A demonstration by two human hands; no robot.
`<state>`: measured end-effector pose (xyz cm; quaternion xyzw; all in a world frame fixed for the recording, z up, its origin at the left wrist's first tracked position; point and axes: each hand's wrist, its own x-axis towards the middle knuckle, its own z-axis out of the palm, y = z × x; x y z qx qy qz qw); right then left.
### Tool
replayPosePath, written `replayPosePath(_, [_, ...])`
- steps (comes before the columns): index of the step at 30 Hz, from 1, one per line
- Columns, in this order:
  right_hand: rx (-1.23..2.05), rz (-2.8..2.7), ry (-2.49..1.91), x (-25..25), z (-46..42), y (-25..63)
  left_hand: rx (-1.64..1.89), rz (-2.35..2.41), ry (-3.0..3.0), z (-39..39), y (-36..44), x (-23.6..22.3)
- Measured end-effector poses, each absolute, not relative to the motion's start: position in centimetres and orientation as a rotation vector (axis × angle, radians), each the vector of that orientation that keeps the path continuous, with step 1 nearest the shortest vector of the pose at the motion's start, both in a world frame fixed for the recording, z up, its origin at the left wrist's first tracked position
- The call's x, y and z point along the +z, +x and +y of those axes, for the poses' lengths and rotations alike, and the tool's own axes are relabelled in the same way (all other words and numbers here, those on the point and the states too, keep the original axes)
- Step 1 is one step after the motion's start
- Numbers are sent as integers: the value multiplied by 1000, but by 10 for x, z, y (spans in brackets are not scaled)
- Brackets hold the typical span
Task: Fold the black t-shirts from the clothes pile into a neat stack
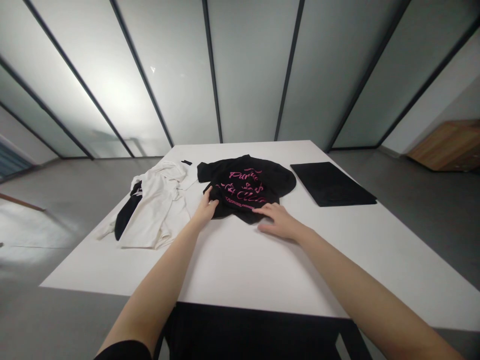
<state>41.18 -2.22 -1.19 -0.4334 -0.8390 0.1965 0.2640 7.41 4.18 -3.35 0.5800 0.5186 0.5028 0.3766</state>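
Head view, forward and down over a white rectangular table (240,270). Two bare hands, well apart from each other, both at the near edge of one crumpled black T-shirt with pink script lettering (243,185), lying near the middle of the tabletop. Left hand (205,210): fingers curled and clamped on a gathered fold of the black fabric at the shirt's near left side. Right hand (279,221): open, fingers extended and together, fingertips (260,210) touching the near right edge of the shirt, palm over the bare tabletop.

Left of the shirt and just beside it, one rumpled white cloth garment (153,210), with one long dark fabric strip (127,212) partly beneath it, its exact kind hidden by the folds. Far from the hands, near the far edge of the table, one small black rectangular piece (186,162), just beyond the white garment. Right of the shirt, one flat black rectangular mat (332,184), not touching the shirt. Beyond the table, a row of frosted glass panels in dark frames (251,75), a grey floor (420,210) and, far right, one low wooden cabinet (448,145).
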Motion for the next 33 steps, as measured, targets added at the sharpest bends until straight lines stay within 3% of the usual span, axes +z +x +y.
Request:
replayPosePath(5, [216,-2353,-1410,-17,-23,398,1154,1287,1461,31,77,-27])
replayPosePath(16, [255,-1605,-1392,-16,6,455,1511,1285,938,48,66,-16])
replayPosePath(26, [745,-982,-1120,-16,10,448,1699,1481,1275,47,66,-24])
replayPosePath(33, [920,-1428,-1159,-25,6,444,1224,1664,1883,30,66,-27])
